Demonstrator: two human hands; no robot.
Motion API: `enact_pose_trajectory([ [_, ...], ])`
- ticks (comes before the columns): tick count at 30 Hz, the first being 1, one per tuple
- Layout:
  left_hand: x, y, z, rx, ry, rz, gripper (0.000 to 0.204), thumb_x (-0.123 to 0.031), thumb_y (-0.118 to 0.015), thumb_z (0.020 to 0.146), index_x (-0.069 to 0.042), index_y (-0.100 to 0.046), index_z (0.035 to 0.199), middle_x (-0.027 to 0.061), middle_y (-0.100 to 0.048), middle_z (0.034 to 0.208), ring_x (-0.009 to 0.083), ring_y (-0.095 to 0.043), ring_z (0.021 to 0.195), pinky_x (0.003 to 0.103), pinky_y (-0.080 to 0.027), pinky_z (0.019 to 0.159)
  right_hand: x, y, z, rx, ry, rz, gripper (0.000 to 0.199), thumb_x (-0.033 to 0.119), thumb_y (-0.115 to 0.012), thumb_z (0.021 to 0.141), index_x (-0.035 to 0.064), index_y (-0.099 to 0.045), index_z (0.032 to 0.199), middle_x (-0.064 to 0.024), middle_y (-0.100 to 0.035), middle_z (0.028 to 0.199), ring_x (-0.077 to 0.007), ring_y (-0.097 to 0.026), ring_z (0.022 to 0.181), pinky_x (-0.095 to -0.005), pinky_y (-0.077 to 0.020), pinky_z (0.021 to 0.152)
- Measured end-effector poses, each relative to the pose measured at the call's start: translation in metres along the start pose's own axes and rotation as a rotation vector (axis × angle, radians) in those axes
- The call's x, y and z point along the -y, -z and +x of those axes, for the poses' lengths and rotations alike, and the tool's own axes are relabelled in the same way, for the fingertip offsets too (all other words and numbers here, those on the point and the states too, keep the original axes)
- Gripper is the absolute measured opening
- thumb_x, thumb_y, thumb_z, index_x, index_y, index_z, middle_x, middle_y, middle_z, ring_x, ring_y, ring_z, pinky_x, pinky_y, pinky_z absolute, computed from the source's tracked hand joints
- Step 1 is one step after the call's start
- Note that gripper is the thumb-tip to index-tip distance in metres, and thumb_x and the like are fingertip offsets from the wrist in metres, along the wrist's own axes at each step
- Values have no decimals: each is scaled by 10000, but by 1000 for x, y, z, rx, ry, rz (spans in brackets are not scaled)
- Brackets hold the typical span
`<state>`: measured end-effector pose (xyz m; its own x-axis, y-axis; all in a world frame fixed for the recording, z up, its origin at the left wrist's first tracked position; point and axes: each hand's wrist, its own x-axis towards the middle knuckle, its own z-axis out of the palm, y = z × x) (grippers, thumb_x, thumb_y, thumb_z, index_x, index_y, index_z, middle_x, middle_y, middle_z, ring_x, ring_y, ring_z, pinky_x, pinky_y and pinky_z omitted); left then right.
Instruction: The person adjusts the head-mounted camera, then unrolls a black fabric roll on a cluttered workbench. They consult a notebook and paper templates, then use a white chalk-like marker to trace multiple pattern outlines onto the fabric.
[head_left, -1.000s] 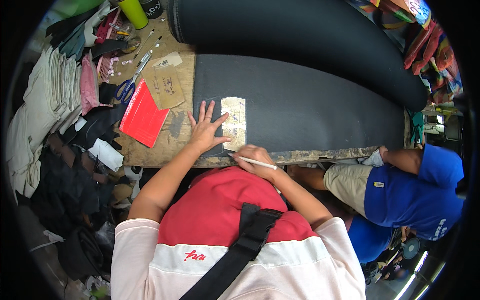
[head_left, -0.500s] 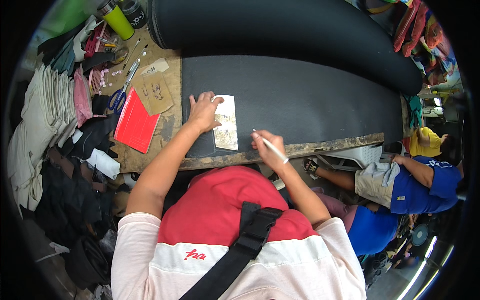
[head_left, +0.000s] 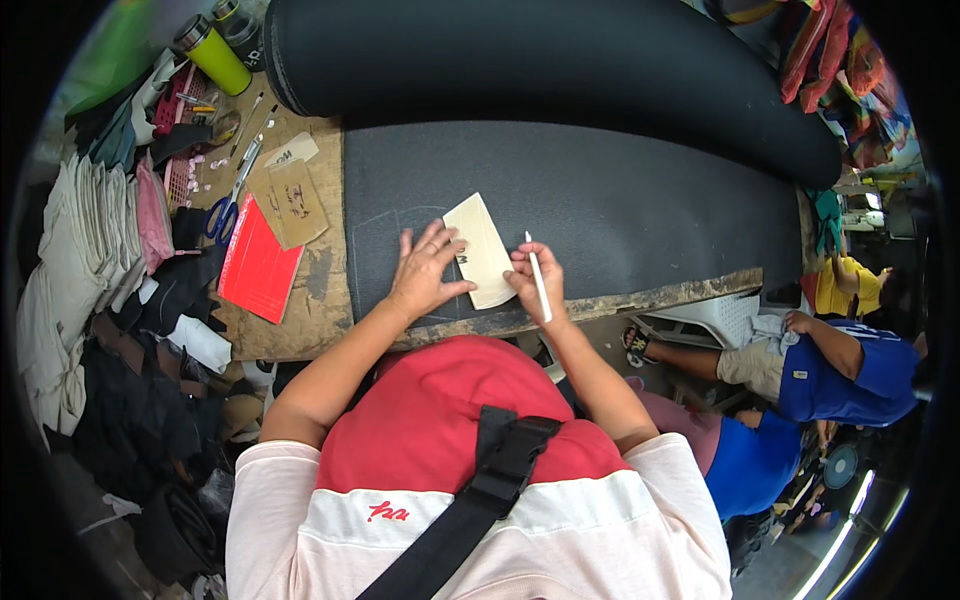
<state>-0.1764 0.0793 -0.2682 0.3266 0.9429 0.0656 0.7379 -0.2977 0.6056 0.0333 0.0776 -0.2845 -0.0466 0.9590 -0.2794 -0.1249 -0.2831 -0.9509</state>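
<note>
A cream-coloured flat pattern piece [head_left: 482, 245] lies tilted on the black sheet material [head_left: 620, 200]. My left hand [head_left: 428, 272] is open beside it, its fingers spread, with some fingertips at the piece's left edge. My right hand [head_left: 540, 278] grips a white pen [head_left: 541, 280] upright, tip pointing away from me. The thumb side of that hand touches the piece's right edge. Faint pale outlines [head_left: 385, 216] show on the black sheet around and left of my left hand.
A thick black roll [head_left: 540, 65] spans the far side. Left on the wooden table [head_left: 318, 300] lie a red sheet [head_left: 262, 265], brown card patterns [head_left: 300, 200], blue-handled scissors [head_left: 222, 215] and a green tumbler [head_left: 215, 58]. Folded pale cloth [head_left: 85, 240] is stacked farther left. Other people sit at right.
The pattern piece has been turned from its mottled, shiny face to its plain cream one, shifted right and tilted. My left hand moved down and right; the pen now points away from me.
</note>
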Motion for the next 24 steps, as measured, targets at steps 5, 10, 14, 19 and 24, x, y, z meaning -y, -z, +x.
enact_pose_trajectory([
  [5,24,-15,0,200,110,202,837,-620,-656,681,-187,-446,1367,-13,-348,1474,238,-178,1415,726,-5,1027,-25,-6,-19,-90,289,-594,268,-34,-679,734,25,-536,953,-64,-582,825,-124,-595,686,-250,-508,650],
  [10,25,-15,-1,222,74,242,789,-617,-636,706,-241,-441,1371,-38,-333,1483,253,-140,1423,759,29,993,13,-6,8,-23,509,-880,180,85,-622,846,-7,-640,1000,-160,-642,837,-234,-643,700,-311,-518,679],
  [14,23,-12,0,255,89,217,768,-603,-639,713,-259,-441,1371,-42,-333,1483,252,-119,1427,762,42,988,34,-26,57,78,348,-691,189,162,-610,857,34,-695,966,-182,-667,884,-322,-657,824,-368,-519,725],
  [19,20,-7,2,315,118,200,764,-589,-661,697,-255,-463,1356,-39,-334,1483,247,-117,1427,752,43,998,30,-49,90,268,273,-850,234,196,-629,820,12,-698,947,-189,-676,939,-310,-663,860,-356,-526,757],
  [24,20,-8,1,248,105,204,757,-592,-667,686,-248,-490,1336,-44,-337,1480,240,-127,1425,748,39,1004,28,-23,104,-66,88,-559,183,136,-595,839,-18,-682,886,-148,-682,752,-216,-663,669,-321,-524,643],
])
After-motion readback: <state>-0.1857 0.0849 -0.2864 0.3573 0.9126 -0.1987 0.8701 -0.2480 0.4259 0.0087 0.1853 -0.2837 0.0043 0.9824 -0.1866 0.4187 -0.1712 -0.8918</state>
